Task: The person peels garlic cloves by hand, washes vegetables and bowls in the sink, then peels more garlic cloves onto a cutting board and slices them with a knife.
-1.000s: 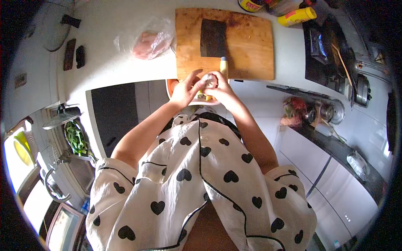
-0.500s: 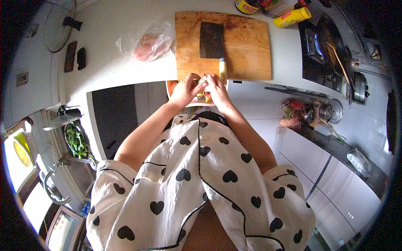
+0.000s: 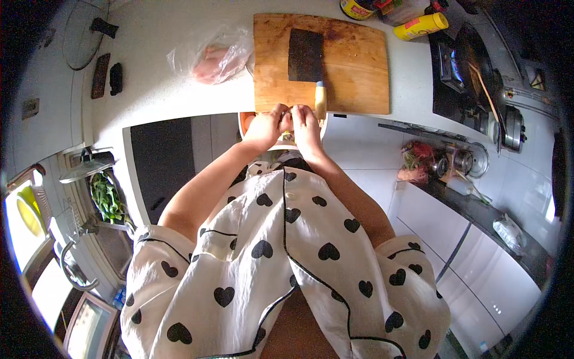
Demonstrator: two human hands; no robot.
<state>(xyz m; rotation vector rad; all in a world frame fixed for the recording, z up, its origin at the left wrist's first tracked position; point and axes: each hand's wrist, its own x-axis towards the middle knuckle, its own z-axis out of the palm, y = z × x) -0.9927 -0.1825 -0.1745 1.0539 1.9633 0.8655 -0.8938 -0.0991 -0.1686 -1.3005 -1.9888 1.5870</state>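
Bent to close two-handed fingerwork, by the look of it, over the white-rimmed basin (image 3: 287, 146) at the near edge of the table (image 3: 158, 90). Bringing left hand (image 3: 263, 130) and right hand (image 3: 307, 130) nearly together there, fingers curled inward, tips almost meeting. Cannot tell whether clamped on something small; too well hidden behind knuckles. Below and between the hands, within the basin, glimpsed yellow-green pieces (image 3: 288, 137); by its left wall, beside the left hand, a rounded orange item (image 3: 246, 121).

Just beyond, on the wooden cutting board (image 3: 359, 69), see a broad dark-bladed cleaver (image 3: 305, 55) lying flat, pale yellow handle pointing back and ending near the right hand. To the left of the board, find raw meat in a clear plastic bag (image 3: 216, 64).

As a judgement, calls for small, controlled fingertip movements above the basin, without knocking the rim or brushing the cleaver handle.
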